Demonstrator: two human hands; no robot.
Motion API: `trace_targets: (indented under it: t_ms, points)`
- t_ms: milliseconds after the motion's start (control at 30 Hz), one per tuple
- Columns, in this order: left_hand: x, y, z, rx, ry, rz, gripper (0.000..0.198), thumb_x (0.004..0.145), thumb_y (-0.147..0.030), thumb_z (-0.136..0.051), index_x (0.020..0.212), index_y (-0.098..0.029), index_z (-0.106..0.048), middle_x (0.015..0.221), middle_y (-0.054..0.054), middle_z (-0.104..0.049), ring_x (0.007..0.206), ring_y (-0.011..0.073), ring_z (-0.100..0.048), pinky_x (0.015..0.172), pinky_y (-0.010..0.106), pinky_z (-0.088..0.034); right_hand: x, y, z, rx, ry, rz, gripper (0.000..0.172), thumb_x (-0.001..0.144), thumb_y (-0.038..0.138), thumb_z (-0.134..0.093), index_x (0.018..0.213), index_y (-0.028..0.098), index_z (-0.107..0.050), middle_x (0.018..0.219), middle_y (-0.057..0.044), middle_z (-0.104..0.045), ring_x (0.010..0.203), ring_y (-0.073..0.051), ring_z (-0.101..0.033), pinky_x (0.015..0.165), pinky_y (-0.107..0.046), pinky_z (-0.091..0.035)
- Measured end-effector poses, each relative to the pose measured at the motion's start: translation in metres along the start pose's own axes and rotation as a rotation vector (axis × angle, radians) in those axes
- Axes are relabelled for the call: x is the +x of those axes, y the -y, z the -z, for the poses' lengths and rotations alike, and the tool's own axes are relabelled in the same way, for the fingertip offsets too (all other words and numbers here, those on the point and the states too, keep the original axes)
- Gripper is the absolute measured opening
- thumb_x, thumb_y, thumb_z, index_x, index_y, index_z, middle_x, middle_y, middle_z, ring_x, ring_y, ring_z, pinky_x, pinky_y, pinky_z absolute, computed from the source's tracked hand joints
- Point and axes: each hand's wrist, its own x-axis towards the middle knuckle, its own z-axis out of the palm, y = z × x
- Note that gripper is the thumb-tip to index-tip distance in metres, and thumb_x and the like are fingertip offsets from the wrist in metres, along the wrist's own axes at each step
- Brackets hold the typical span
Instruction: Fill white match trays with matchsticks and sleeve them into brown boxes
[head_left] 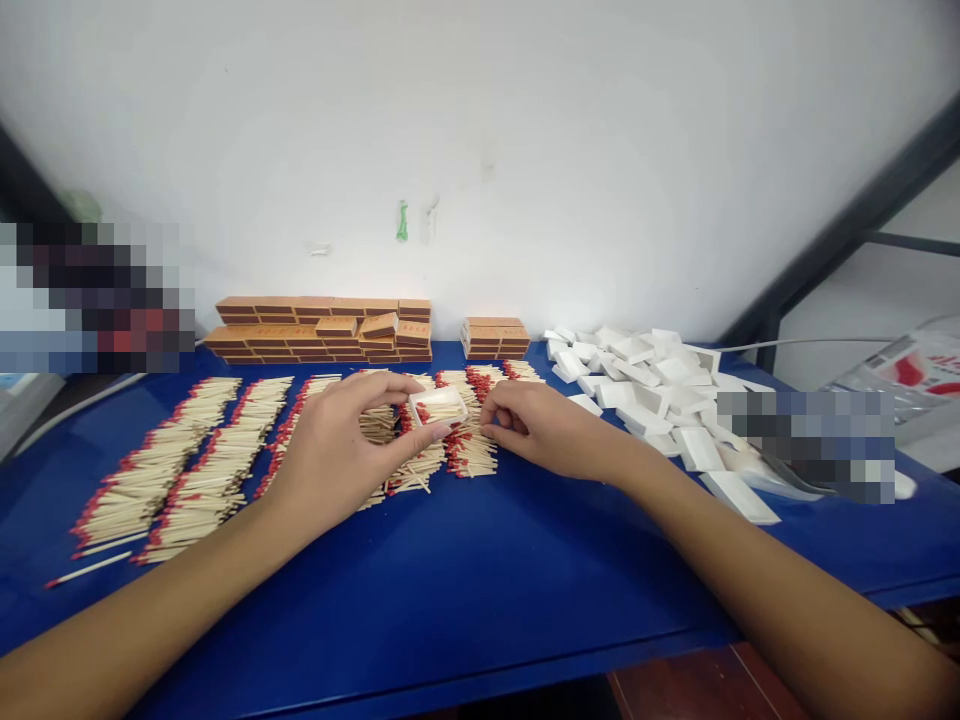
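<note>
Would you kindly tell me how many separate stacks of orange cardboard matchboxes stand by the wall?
2: the long stack beyond the left hand, the short stack beside the heap of white card trays. Others may be hidden further left.

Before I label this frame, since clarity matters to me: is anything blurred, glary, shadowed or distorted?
Head view: soft, even light, no glare, only faint shadows under the left hand and right hand; the white tray and matches are sharp; pixelated blocks mask patches at both sides; the wide lens stretches the forearms toward the corners.
</note>
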Motion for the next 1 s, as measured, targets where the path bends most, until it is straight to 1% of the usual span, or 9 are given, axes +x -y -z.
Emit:
trace_targets:
  t_ms: [200, 433, 633, 700, 767, 900, 1000]
  points:
    - [-0.001, 0.001, -0.001, 0.006, -0.002, -0.013, 0.035, 0.082, -0.048, -0.084, 0.109, -0.028, -0.073, 0.107, -0.004, -0.08, 0.096, 0.0177, -0.075, 0.087, 0.027, -0.058, -0.001, 0.001, 0.003, -0.016, 0.006, 0.01, 0.008, 0.096, 0.017, -0.057, 0.088, 0.019, -0.059, 0.081, -0.001, -0.063, 0.072, -0.015, -0.052, 0.064, -0.029, -0.036]
    - [0.0, 0.001, 0.0, 0.015, 0.005, -0.017, 0.036, 0.082, -0.049, -0.084, 0.109, -0.028, -0.073, 0.107, -0.003, -0.08, 0.097, 0.0177, -0.075, 0.087, 0.028, -0.058, -0.005, 0.001, 0.012, -0.042, -0.006, 0.0, 0.011, 0.097, 0.022, -0.057, 0.086, 0.02, -0.057, 0.078, 0.0, -0.06, 0.07, -0.015, -0.05, 0.063, -0.03, -0.036]
    - [0.0, 0.003, -0.001, 0.055, 0.029, -0.027, 0.035, 0.084, -0.05, -0.082, 0.108, -0.026, -0.074, 0.106, -0.001, -0.08, 0.097, 0.0206, -0.074, 0.087, 0.032, -0.057, -0.006, 0.001, 0.018, -0.032, -0.091, -0.017, 0.012, 0.098, 0.024, -0.057, 0.086, 0.02, -0.058, 0.082, -0.002, -0.063, 0.073, -0.016, -0.054, 0.066, -0.03, -0.039]
    - [0.0, 0.004, -0.001, 0.077, 0.037, -0.033, 0.035, 0.084, -0.05, -0.082, 0.108, -0.026, -0.074, 0.107, 0.0, -0.08, 0.098, 0.0215, -0.073, 0.086, 0.033, -0.057, -0.006, 0.001, 0.019, -0.028, -0.098, -0.018, 0.012, 0.098, 0.025, -0.058, 0.086, 0.02, -0.058, 0.083, -0.002, -0.063, 0.074, -0.015, -0.054, 0.066, -0.03, -0.039]
    - [0.0, 0.004, -0.001, 0.09, 0.041, -0.032, 0.036, 0.084, -0.051, -0.081, 0.108, -0.026, -0.074, 0.107, 0.0, -0.08, 0.097, 0.0216, -0.073, 0.086, 0.033, -0.057, -0.006, -0.001, 0.019, -0.025, -0.072, -0.01, 0.012, 0.098, 0.025, -0.058, 0.087, 0.021, -0.059, 0.082, -0.001, -0.064, 0.073, -0.015, -0.054, 0.066, -0.03, -0.039]
    - [-0.001, 0.004, -0.001, 0.089, 0.045, -0.027, 0.034, 0.085, -0.051, -0.081, 0.106, -0.026, -0.073, 0.106, 0.0, -0.08, 0.096, 0.0213, -0.073, 0.087, 0.033, -0.057, -0.006, -0.005, 0.017, -0.02, 0.04, 0.013, 0.014, 0.098, 0.025, -0.058, 0.085, 0.021, -0.059, 0.077, 0.0, -0.062, 0.067, -0.014, -0.05, 0.061, -0.03, -0.035]
    - [-0.001, 0.004, 0.0, 0.087, 0.048, -0.033, 0.034, 0.085, -0.05, -0.081, 0.107, -0.026, -0.073, 0.107, 0.0, -0.079, 0.096, 0.0214, -0.073, 0.086, 0.033, -0.056, -0.005, -0.009, 0.014, -0.021, 0.067, 0.029, 0.015, 0.098, 0.024, -0.059, 0.083, 0.021, -0.058, 0.078, 0.0, -0.062, 0.068, -0.014, -0.05, 0.062, -0.03, -0.034]
